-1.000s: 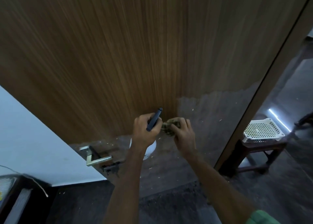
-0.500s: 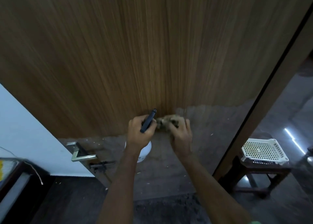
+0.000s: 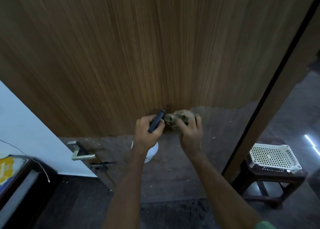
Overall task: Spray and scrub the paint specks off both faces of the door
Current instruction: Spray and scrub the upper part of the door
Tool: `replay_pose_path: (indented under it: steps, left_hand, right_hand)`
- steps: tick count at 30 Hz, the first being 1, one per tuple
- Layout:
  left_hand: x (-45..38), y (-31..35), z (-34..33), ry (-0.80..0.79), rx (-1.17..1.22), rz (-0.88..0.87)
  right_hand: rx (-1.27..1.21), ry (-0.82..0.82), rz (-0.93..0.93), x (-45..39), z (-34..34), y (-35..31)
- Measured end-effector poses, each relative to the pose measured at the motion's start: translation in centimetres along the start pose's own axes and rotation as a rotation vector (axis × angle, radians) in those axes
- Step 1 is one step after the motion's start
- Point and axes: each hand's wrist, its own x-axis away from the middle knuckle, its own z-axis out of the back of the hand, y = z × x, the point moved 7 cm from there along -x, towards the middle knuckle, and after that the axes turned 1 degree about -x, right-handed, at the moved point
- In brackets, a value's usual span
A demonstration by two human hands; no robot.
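- Gripping a spray bottle (image 3: 145, 151) by its dark trigger, our left hand (image 3: 147, 132) curls shut around it
- Our right hand (image 3: 190, 133) clutches a scrub pad (image 3: 174, 119) against the door (image 3: 138, 55), mid-face, at the dull lower band's edge

Brown streak-grained door (image 3: 138, 55); white perforated basket (image 3: 271, 156)

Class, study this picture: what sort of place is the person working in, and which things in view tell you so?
Probably a room in a home, at an open doorway. Clues: a wood-grain door with a metal lever handle, a white wall beside it, and a dark wooden stool carrying a white perforated basket.
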Motion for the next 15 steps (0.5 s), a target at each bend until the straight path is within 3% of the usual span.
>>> replay_pose_path:
  steps: [4, 9, 15]
  left_hand:
    - [-0.2, 0.5, -1.4, 0.005, -0.022, -0.02]
    - [-0.2, 1.4, -3.8, -0.002, 0.015, -0.018]
    - [-0.5, 2.3, -7.1, -0.024, -0.006, -0.027]
  right_hand:
    - [0.024, 0.111, 0.03, -0.8, 0.4, 1.6]
    - [0.025, -0.171, 0.056, 5.2, -0.7, 4.3]
    - [0.038, 0.159, -0.032, -2.8, 3.0, 5.6]
